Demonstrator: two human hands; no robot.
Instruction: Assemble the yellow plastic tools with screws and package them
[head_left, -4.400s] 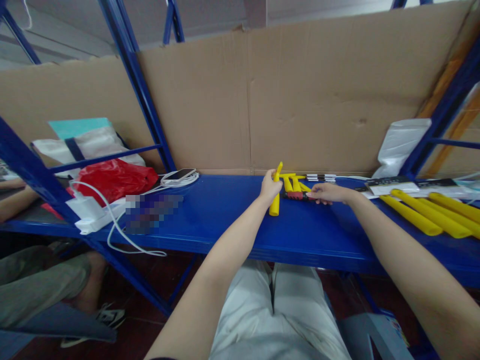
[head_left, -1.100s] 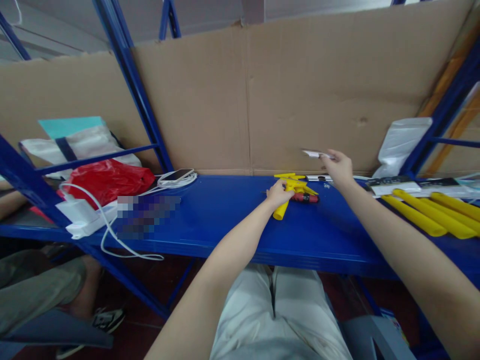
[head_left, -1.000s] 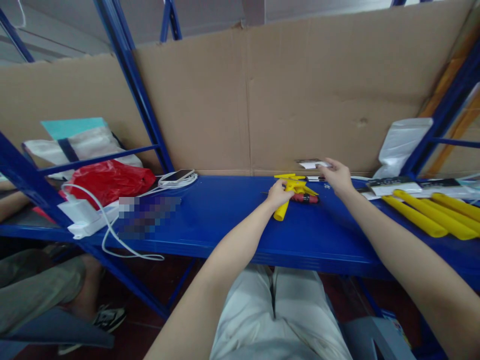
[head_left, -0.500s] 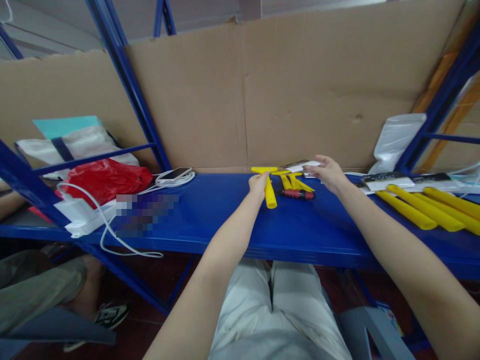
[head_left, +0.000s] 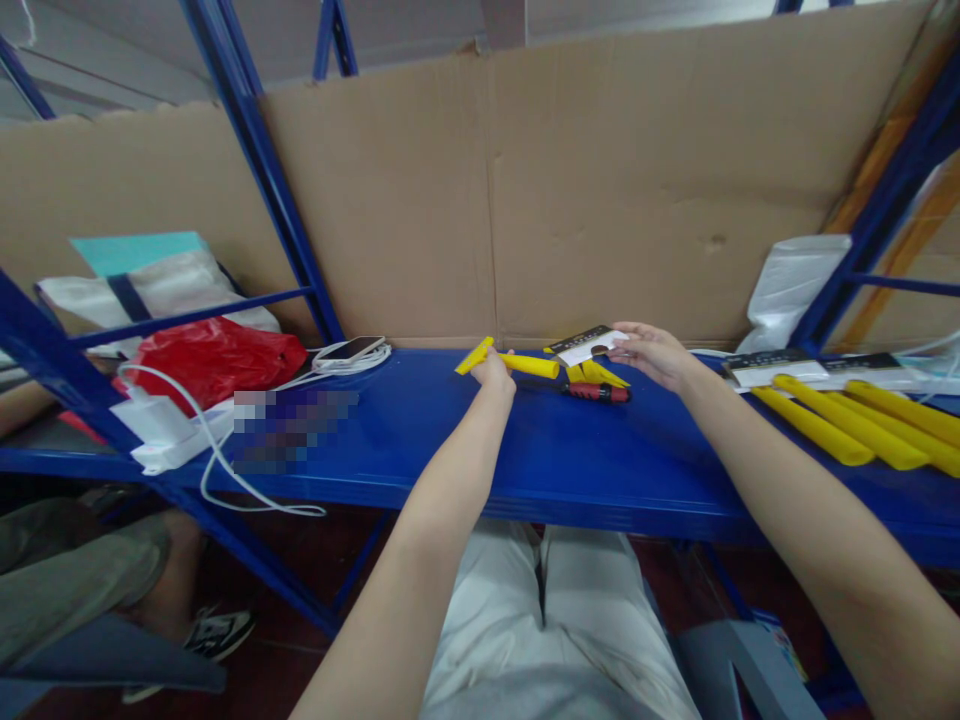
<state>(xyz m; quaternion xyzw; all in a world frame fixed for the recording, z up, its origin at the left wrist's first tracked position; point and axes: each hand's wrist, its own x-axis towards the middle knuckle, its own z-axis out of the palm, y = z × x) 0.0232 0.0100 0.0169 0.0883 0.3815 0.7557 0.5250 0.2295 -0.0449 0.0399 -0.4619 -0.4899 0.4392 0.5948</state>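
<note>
My left hand is closed around a yellow T-shaped squeegee. Its flat head points left and its tubular handle points right. The fingers of my right hand pinch the right end of a black-and-white packet, which is tilted up toward me. Below the packet, yellow flat-ended pieces lie on the blue shelf, partly covered by it. In front of them is a red-and-black screwdriver, its handle to the right.
Several yellow tubes and black-and-white packets lie at right. On the left are a phone, coiled white cable, a power strip and a red bag. Cardboard walls the back. A person's leg shows lower left.
My left hand has turned the squeegee, swinging its handle from facing me to facing right. My right hand has closed on the packet and tilted it up.
</note>
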